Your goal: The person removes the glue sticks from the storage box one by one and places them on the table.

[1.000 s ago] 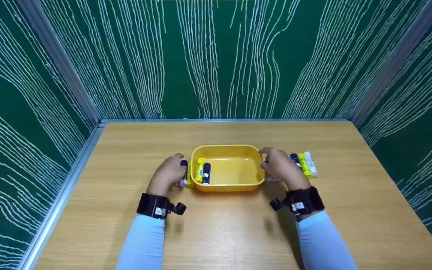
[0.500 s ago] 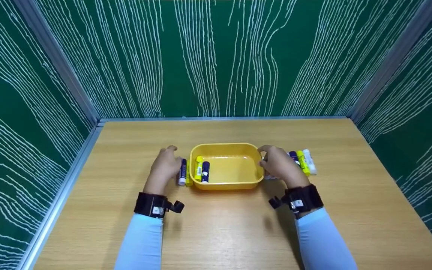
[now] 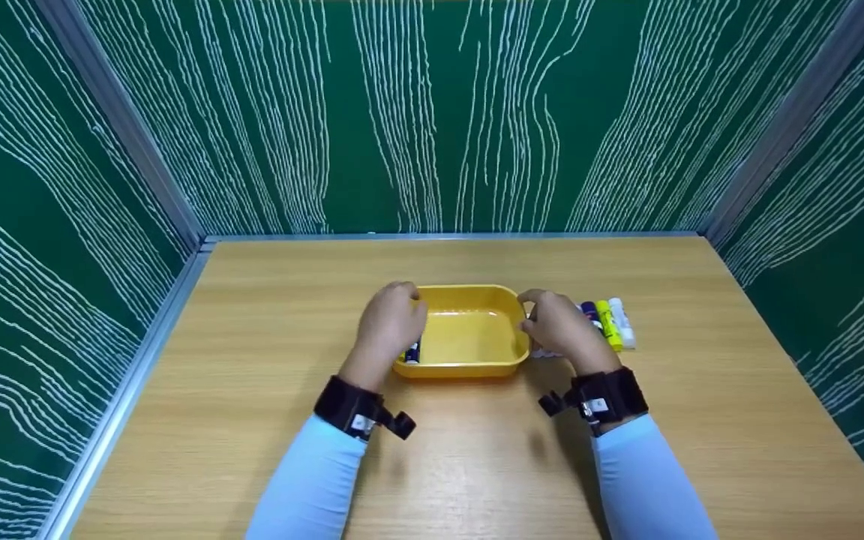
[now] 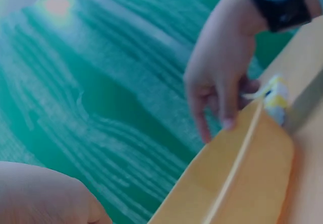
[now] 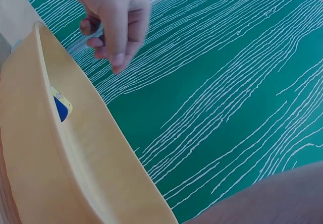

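A yellow plastic tray [image 3: 477, 369] lies mid-table. My left hand [image 3: 393, 322] hovers over its left end, hiding most of what lies there; one dark purple glue stick [image 3: 412, 352] shows beside it. In the right wrist view the left hand [image 5: 118, 24] hangs above the tray with fingers loosely bent and nothing seen between them. Inside the tray there, a yellow glue stick end [image 5: 63, 99] and a dark blue one show. My right hand [image 3: 558, 330] holds the tray's right end, thumb and forefinger at the rim; the left wrist view shows its fingertips on the rim.
Right of the tray, partly behind my right hand, several glue sticks lie in a row: a purple one [image 3: 591, 316], a yellow one [image 3: 609, 326] and a white one [image 3: 622, 322]. Green, white-streaked walls [image 3: 432, 120] enclose the wooden table [image 3: 462, 465] at back and sides.
My left hand has moved right, from beside the glue sticks left of the tray to over the tray's left end, now covering those sticks. The right hand stays at the rim.
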Available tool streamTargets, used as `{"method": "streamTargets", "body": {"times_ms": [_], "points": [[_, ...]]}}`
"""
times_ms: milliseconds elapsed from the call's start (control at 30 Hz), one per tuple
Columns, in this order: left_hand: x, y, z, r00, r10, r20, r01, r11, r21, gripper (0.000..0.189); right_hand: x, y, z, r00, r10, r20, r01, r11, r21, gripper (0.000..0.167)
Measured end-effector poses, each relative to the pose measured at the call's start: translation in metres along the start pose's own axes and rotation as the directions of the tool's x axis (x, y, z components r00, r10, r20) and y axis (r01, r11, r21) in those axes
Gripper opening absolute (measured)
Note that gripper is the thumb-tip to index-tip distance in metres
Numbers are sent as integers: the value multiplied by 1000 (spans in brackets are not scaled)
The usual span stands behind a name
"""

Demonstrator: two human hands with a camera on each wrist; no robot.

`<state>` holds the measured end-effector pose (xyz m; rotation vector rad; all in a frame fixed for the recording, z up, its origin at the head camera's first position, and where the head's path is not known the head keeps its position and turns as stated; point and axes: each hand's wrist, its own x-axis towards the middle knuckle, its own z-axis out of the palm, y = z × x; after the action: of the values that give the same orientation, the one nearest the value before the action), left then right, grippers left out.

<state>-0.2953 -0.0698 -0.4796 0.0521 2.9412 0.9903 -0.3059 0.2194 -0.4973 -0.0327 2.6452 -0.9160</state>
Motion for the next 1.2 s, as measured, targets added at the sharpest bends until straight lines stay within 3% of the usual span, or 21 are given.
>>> {"method": "streamTargets", "body": {"times_ms": [200,333,467,600,667,733,933,1100,1200], "points": [[1,15,11,994,-26,105,10,989,147,34,-1,-2,-2,999,28,20,-28,1000,14,59],[4,15,18,986,4,165,-54,952,301,24,-1,-2,-4,999,32,25,-32,999,23,59],[8,13,24,981,66,183,-133,914,383,15,-1,-1,-4,999,33,23,-34,999,28,59],[31,-10,49,969,131,210,-216,862,458,11,0,0,-3,1000,13,11,-13,1000,11,58],[46,-26,65,964,151,218,-240,848,473,10,0,0,-2,1000,2,8,-2,1000,3,58],[60,-42,79,962,168,214,-251,848,466,10,0,0,-2,1000,-7,8,7,1000,3,58],[71,-56,87,964,186,189,-245,900,360,18,0,0,-4,1000,9,13,-9,1000,21,58],[63,-50,84,976,151,157,-195,926,323,26,0,0,-3,1000,19,17,-19,1000,20,58],[45,-32,68,978,98,183,-154,935,320,25,-1,0,-2,1000,27,16,-27,999,26,59]]}}
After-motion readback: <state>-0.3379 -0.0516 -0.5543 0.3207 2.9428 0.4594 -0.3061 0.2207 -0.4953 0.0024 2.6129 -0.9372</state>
